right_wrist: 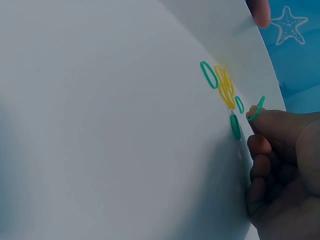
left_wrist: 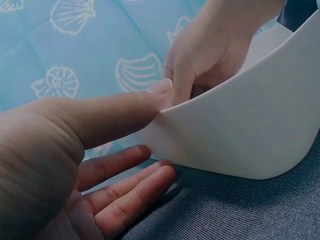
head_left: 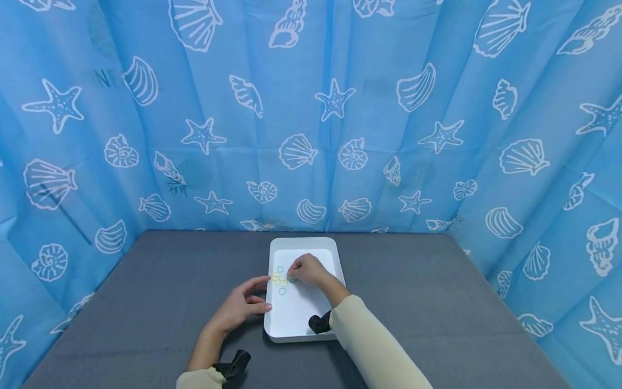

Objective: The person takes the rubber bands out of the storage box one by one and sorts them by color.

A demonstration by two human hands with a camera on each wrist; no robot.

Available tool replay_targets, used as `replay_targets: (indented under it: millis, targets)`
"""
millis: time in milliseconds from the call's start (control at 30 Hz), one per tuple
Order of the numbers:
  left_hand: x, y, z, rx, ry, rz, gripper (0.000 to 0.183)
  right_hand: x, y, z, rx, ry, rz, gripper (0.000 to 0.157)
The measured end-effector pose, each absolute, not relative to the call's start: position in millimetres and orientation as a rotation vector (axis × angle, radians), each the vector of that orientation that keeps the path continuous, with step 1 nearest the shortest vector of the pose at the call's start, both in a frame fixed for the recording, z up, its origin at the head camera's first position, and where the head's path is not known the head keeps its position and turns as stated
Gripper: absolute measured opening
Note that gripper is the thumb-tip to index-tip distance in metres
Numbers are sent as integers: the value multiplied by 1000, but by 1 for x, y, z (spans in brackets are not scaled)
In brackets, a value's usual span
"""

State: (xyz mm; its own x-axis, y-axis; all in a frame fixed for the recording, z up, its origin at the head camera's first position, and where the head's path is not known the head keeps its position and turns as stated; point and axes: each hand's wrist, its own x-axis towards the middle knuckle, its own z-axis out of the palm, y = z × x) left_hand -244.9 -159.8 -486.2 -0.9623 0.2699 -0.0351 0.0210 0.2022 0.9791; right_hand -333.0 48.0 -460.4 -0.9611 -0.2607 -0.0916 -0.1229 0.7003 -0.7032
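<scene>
Fingers of the right hand (head_left: 311, 270) pinch a small, thin green ring (right_wrist: 259, 107) between the thumb and a fingertip; its other fingers are curled in toward the palm; the ring is held near the left wall of a shallow white tray with round corners (head_left: 291, 324); the right arm comes in from the bottom right and reaches across the tray, with the hand bent down and to the left.

Close by, on the tray's floor, is a little bunch of thin yellow rings (right_wrist: 226, 89); some of them lie over each other; three more thin green rings (right_wrist: 235, 127) lie around the bunch, two of them just past its ends.

The left hand (head_left: 236, 307) is outside the tray, at its left side; the thumb is stretched out and its tip touches the rim; the other fingers are loose and a bit bent, spread apart from the thumb, and not wrapped around anything; the left arm comes up from the bottom and leans to the right.

Both arms have pale cream sleeves (head_left: 376, 340); a black wrist piece (head_left: 233, 366) sits at each cuff; the tray stands on a dark grey cloth top (head_left: 413, 292); behind it hangs a blue curtain with white shells and starfish (head_left: 311, 183).
</scene>
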Motion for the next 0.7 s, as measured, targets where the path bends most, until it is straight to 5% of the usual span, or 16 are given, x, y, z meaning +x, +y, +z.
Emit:
replay_targets:
  millis: [700]
  targets:
    - [-246,-161,-488,289,2292,1836,70,-335,66,-431,-386,2847,-1087,9]
